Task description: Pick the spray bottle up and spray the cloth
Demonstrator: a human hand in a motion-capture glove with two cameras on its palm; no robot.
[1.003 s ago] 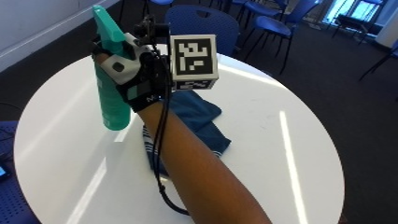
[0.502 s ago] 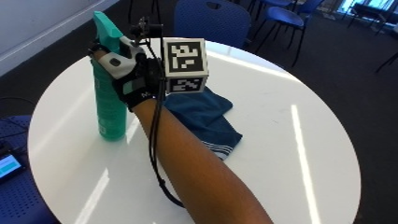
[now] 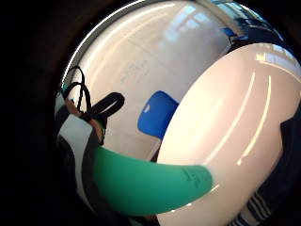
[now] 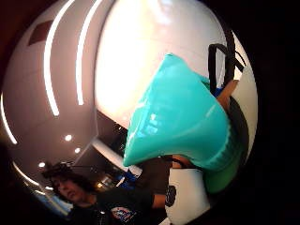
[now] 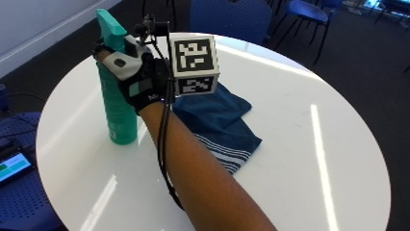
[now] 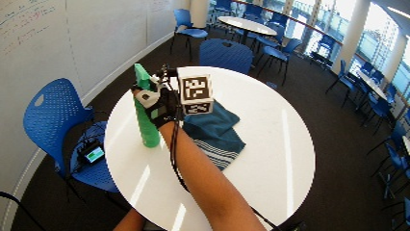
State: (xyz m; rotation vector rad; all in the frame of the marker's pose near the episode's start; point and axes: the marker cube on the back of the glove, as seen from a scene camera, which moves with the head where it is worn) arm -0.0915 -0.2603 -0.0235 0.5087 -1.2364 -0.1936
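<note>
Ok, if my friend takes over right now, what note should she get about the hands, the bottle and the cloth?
Right hand: gloved, wrapped around the upper part of the green spray bottle.
Other hand: not in view.
Spray bottle: upright, its base on the round white table, left of the cloth.
Blue cloth: lying rumpled on the table beside the bottle, striped edge toward the person, partly under the forearm.
Done: the bottle is gripped.
Left: lift it, aim the nozzle at the cloth, spray.
</note>
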